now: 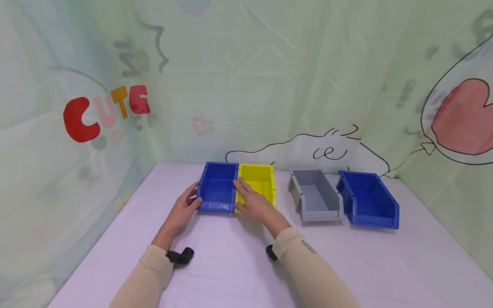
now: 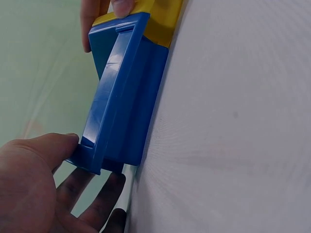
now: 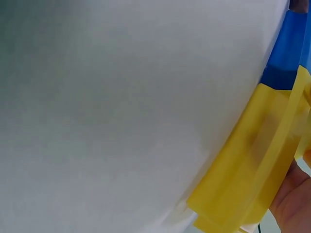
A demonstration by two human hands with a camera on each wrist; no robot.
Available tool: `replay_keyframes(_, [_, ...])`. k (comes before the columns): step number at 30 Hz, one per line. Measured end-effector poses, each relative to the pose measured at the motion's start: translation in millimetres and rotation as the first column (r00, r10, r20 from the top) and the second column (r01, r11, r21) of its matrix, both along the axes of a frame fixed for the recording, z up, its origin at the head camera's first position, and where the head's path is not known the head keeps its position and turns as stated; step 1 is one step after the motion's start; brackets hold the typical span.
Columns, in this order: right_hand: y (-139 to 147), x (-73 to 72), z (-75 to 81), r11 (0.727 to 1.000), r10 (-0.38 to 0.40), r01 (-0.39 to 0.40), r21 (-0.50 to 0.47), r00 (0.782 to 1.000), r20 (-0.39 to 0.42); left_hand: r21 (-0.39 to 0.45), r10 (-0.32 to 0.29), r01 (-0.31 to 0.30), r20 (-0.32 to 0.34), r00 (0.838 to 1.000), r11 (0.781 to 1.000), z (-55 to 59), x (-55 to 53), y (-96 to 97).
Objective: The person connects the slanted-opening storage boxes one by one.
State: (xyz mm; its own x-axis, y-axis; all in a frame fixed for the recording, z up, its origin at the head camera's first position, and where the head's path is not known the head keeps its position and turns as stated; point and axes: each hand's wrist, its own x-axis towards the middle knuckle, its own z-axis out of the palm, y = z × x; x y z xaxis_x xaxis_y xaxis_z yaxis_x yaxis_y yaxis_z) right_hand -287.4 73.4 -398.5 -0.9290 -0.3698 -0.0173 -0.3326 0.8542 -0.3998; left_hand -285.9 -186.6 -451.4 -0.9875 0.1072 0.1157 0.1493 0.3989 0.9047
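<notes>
A blue storage bin (image 1: pixel 217 192) and a yellow storage bin (image 1: pixel 262 186) stand side by side on the table, their walls meeting. My left hand (image 1: pixel 184 210) holds the blue bin by its left front corner. In the left wrist view the thumb (image 2: pixel 62 141) lies on the front corner, and the other fingers curl at the outer side. My right hand (image 1: pixel 254 204) reaches across the yellow bin and grips at the wall where the two bins meet. Its fingertips lie over that rim, with the thumb lower near the front. The right wrist view shows the yellow front (image 3: pixel 252 160).
Right of the pair stand a grey storage bin (image 1: pixel 316 194) and another blue storage bin (image 1: pixel 367 199), both angled. A white cloth covers the table (image 1: pixel 231 261). Behind it hangs a printed curtain (image 1: pixel 269 85). Black wrist cameras (image 1: pixel 181 256) sit on both cuffs.
</notes>
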Motion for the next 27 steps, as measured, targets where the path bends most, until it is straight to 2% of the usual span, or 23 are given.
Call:
replay_keyframes(19, [-3.6,4.6,2.5,0.999,-0.031,0.031,-0.042,0.999,-0.008,-0.013,-0.01,0.01,-0.013,1.0,1.0,-0.1,0.3,-0.2])
replay_keyframes(27, [7.0,6.8,10.0,0.996,-0.023,0.012,-0.093,0.993,-0.114,-0.018,-0.006,0.006,-0.001,1.0,1.0,-0.4,-0.1,1.1])
